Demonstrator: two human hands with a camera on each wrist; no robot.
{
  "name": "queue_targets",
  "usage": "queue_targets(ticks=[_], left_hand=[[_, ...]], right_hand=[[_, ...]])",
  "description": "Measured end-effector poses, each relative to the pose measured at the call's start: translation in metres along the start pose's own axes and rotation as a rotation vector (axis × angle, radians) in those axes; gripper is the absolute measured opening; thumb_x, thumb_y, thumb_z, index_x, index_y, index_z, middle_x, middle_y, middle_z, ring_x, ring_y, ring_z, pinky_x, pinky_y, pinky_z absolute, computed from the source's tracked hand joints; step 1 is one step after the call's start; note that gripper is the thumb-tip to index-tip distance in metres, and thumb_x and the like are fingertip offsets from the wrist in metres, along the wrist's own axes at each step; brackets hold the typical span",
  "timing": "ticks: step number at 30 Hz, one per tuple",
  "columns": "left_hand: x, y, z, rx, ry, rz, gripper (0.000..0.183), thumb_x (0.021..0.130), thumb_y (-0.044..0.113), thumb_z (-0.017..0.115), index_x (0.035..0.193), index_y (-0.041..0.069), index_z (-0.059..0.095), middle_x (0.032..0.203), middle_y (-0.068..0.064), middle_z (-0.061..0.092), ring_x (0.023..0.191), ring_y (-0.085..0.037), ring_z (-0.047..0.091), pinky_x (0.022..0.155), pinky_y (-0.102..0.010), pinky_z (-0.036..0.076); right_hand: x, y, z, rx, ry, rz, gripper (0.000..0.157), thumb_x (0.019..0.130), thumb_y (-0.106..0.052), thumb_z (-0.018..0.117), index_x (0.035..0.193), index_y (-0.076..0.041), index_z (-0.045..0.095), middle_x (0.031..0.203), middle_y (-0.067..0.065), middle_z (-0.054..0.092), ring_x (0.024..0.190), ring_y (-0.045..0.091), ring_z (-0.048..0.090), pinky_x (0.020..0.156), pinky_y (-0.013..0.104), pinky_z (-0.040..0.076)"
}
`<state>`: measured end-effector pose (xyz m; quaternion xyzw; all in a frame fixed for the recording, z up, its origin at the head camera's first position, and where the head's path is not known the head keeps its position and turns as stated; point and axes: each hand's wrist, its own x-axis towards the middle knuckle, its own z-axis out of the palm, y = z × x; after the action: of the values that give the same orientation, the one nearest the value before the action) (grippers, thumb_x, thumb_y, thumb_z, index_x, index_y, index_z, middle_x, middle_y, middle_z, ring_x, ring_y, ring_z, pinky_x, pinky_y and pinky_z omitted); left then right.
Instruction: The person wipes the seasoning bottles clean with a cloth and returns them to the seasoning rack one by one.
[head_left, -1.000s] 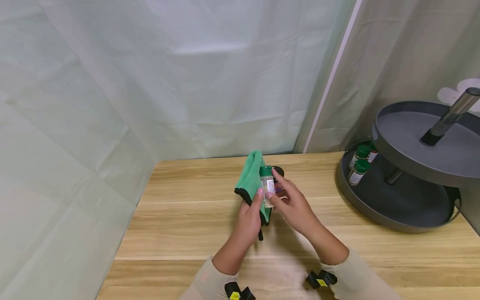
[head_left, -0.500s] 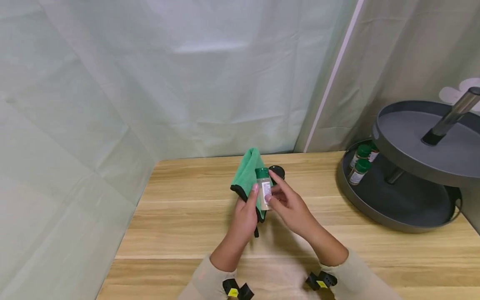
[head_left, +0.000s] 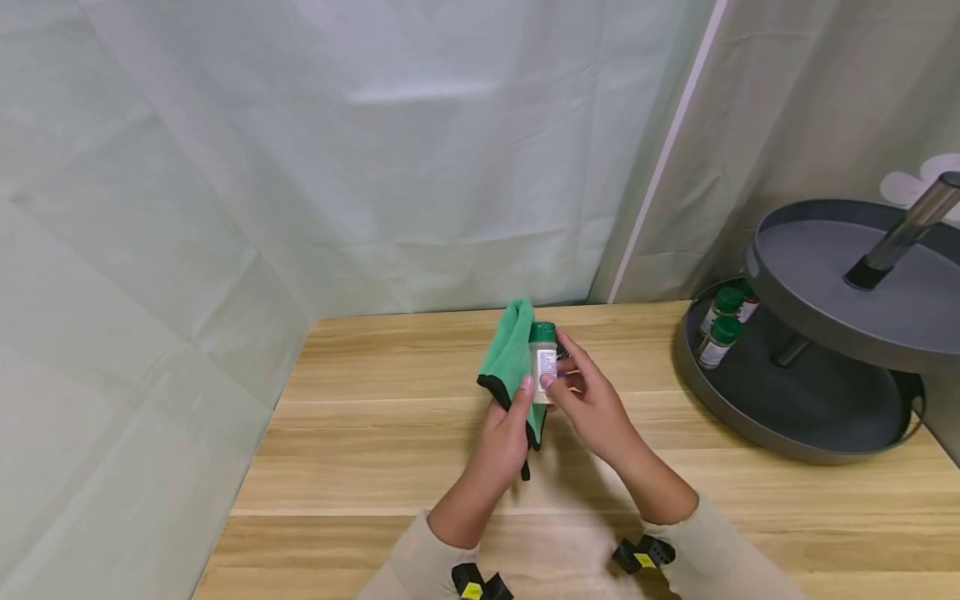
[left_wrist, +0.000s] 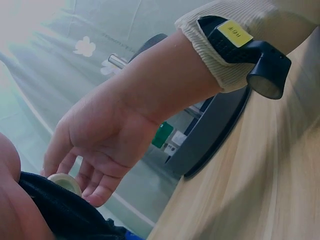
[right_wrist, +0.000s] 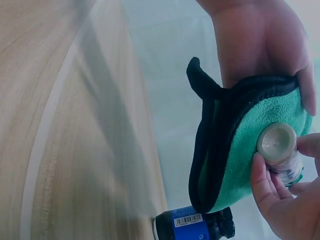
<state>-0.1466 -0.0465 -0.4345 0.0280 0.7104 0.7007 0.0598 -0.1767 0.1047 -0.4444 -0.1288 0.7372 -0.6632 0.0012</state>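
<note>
My left hand holds a folded green cloth with black edging, thumb on the near side. Against the cloth stands a clear spice jar with a green lid and white label, roughly upright. My right hand pinches that jar from the right, thumb over the label and forefinger up near the lid. In the right wrist view the jar's round base faces the camera, and the cloth lies behind it. The left wrist view shows the jar's base past the cloth's dark edge.
A dark jar with a blue label stands on the wooden table, mostly hidden behind my right hand in the head view. At right is a grey two-tier tray; its lower tier bears green-lidded spice jars. Pale curtains hang behind.
Both hands, with cloth and jar, shifted slightly left, then back right and a little farther away. The dark jar behind became more covered. Grips look the same.
</note>
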Motion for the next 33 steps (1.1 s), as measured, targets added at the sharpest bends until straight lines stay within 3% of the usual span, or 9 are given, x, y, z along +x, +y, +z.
queue_targets(ticks=[11,22,26,33], left_hand=[[-0.001,-0.002,0.000,0.022,0.020,0.012,0.062,0.107,0.054,0.035,0.151,0.010,0.040,0.147,-0.008,0.054,0.135,-0.022,0.049,0.120,-0.047,0.035],[0.004,-0.001,-0.009,0.005,0.066,0.002,0.067,0.105,0.061,0.034,0.152,0.014,0.037,0.142,-0.007,0.055,0.128,-0.020,0.050,0.115,-0.042,0.038],[0.004,-0.001,-0.011,-0.002,0.089,-0.009,0.068,0.104,0.063,0.035,0.152,0.016,0.038,0.141,-0.007,0.057,0.127,-0.019,0.051,0.117,-0.044,0.037],[0.003,-0.001,-0.009,-0.003,0.066,-0.022,0.068,0.102,0.067,0.035,0.152,0.021,0.039,0.143,-0.003,0.055,0.129,-0.019,0.049,0.117,-0.044,0.036]], right_hand=[[-0.001,0.002,0.003,-0.069,-0.022,0.007,0.069,0.100,-0.022,0.066,0.159,-0.028,0.032,0.119,0.017,0.060,0.095,0.022,0.062,0.075,0.031,0.060],[-0.007,0.000,0.009,-0.174,-0.071,-0.016,0.063,0.101,-0.029,0.063,0.156,-0.038,0.034,0.119,0.008,0.066,0.100,0.020,0.065,0.082,0.026,0.056],[-0.009,-0.002,0.010,-0.165,-0.095,-0.031,0.062,0.103,-0.027,0.061,0.156,-0.039,0.033,0.120,0.008,0.065,0.103,0.022,0.066,0.085,0.027,0.056],[-0.008,-0.003,0.009,-0.096,-0.079,-0.042,0.064,0.102,-0.023,0.062,0.157,-0.038,0.032,0.120,0.012,0.062,0.103,0.025,0.065,0.083,0.026,0.059]])
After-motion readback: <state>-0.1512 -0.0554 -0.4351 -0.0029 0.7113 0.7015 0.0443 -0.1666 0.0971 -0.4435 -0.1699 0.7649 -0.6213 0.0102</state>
